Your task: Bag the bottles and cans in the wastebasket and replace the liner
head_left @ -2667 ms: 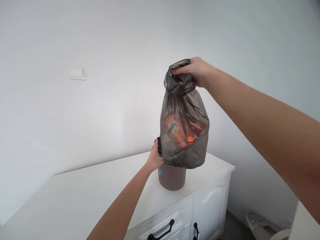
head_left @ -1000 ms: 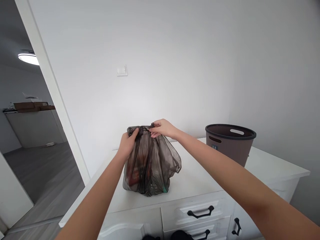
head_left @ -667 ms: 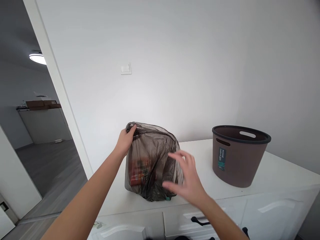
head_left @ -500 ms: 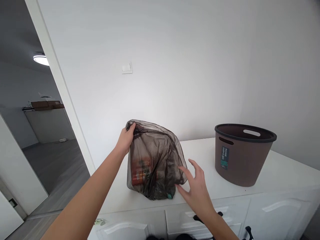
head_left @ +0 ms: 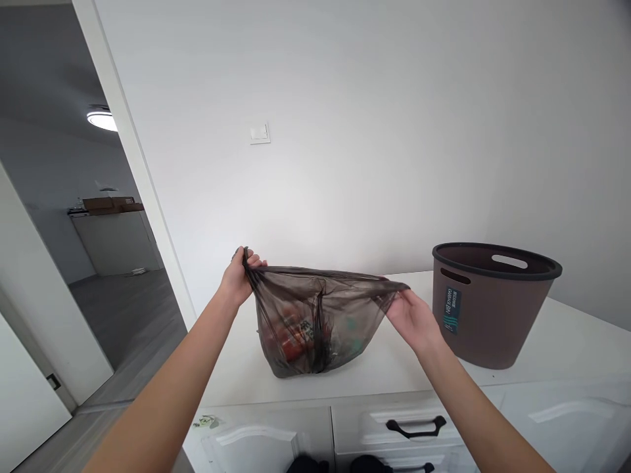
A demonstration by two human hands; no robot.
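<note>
A thin, see-through dark garbage bag (head_left: pixel 340 289) is stretched sideways above the white cabinet top. My left hand (head_left: pixel 238 276) is closed in a fist round its gathered left corner. At the other end my right hand (head_left: pixel 411 315) grips the right edge, its fingers partly hidden behind the plastic. Through the film show a red and orange package (head_left: pixel 293 338) and something with green marks (head_left: pixel 352 335), too veiled to name. The bag's lower part hangs at or just over the cabinet top; I cannot tell which.
To the right of my right hand a brown garbage bin (head_left: pixel 486 322) with a black rim stands on the white cabinet (head_left: pixel 256 387). Black handles (head_left: pixel 417 428) stick out from its front. Behind is a wall with a light switch (head_left: pixel 259 133); a doorway opens at left.
My right hand has taken hold of the bag's right edge and moved right and up. The bag's mouth is now pulled wide and taut. My left hand has closed tighter on its corner.
</note>
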